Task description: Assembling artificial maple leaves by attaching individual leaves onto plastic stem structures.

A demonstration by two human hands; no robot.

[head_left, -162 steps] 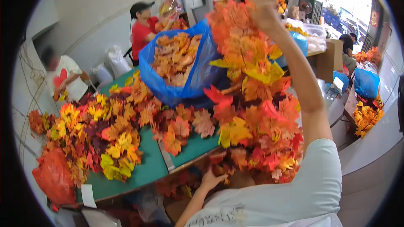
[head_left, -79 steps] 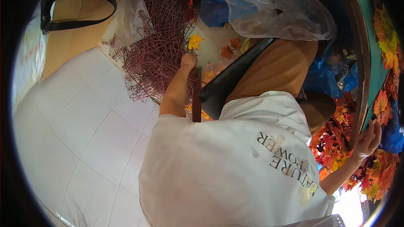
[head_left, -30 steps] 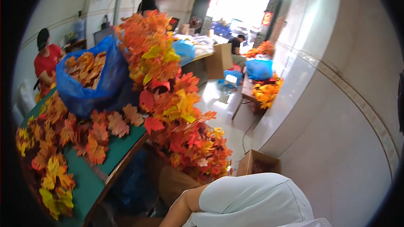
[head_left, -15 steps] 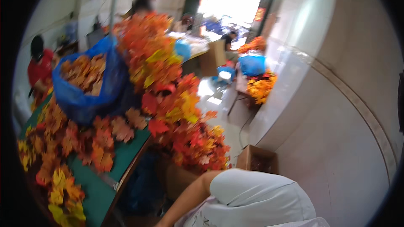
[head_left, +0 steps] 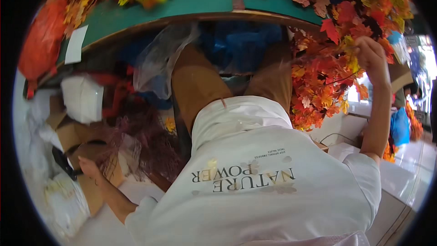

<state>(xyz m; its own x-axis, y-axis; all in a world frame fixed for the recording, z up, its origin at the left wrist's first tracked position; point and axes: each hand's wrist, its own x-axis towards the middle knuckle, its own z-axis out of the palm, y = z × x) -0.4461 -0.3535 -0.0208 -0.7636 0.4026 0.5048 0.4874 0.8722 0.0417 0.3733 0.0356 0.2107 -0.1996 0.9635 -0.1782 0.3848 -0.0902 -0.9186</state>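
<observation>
My right hand (head_left: 372,59) is raised at the right, its fingers closed beside a hanging mass of red, orange and yellow artificial maple leaves (head_left: 318,102). Thin, blurred stems run leftward from near this hand, and it appears to grip one; its far end is hard to make out. Low on the left, my left hand (head_left: 89,167) is next to a tangle of thin reddish-brown stems (head_left: 141,143). Blur and the angle hide whether its fingers grip any of them.
Above my lap runs the curved edge of a green table (head_left: 191,7) with more leaves on it. A red plastic bag (head_left: 43,41) hangs at its left end. Below are a clear plastic bag (head_left: 159,61), a white container (head_left: 83,98) and cardboard boxes (head_left: 82,136). A blue bag (head_left: 399,126) is at far right.
The view has swung from the room and the leaf-covered table down to my lap. Both hands are now visible, the right one raised by the hanging leaves and the left one by the stems.
</observation>
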